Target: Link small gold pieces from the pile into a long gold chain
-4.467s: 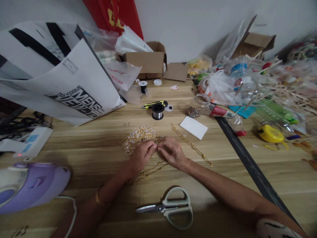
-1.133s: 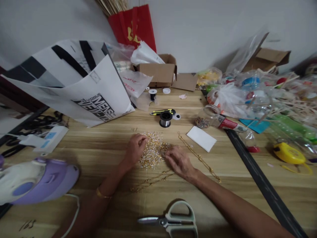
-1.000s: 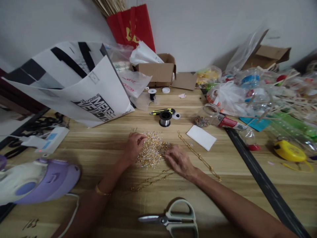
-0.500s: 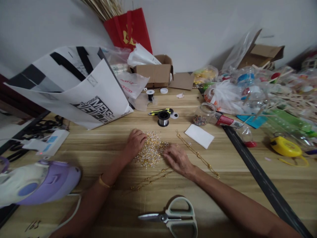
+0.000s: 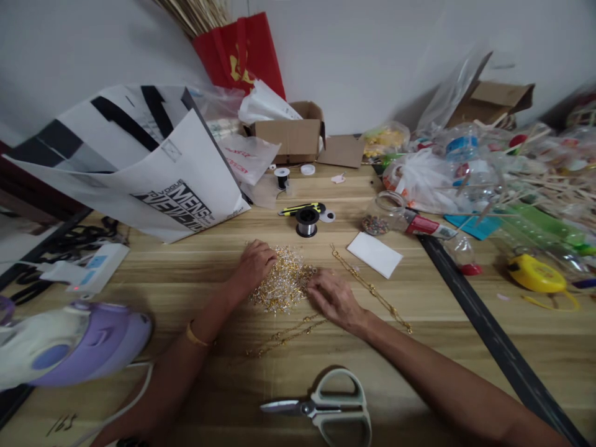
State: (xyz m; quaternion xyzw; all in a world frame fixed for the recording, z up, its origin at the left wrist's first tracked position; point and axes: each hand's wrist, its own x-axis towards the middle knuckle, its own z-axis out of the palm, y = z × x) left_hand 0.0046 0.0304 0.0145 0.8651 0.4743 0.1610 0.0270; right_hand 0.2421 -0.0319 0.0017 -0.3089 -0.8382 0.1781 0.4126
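A heap of small gold and clear beads (image 5: 282, 282) lies mid-table between my hands. My left hand (image 5: 254, 264) rests at its upper left edge, fingers curled down and pressed together. On the right side, my right hand (image 5: 335, 298) is closed at the heap's edge beside small gold rings; whatever its fingertips pinch is hidden. One gold beaded chain (image 5: 284, 338) runs from under the right hand toward the lower left. Another gold chain (image 5: 372, 290) stretches diagonally to the right of that hand. Nearer me lie scissors (image 5: 316, 406) with pale handles, blades pointing left.
Beyond the heap are a wire spool (image 5: 307, 223), a yellow-black cutter (image 5: 298, 209) and a white card (image 5: 375, 254). A jar of beads (image 5: 376, 223) lies right. A paper bag (image 5: 186, 186), power strip (image 5: 100, 270) and purple-white appliance (image 5: 97, 341) occupy the left; a tape measure (image 5: 535, 273) lies far right.
The view has shifted very slightly. Both hands stay in about the same place at the bead heap, and nothing has visibly been picked up or put down.
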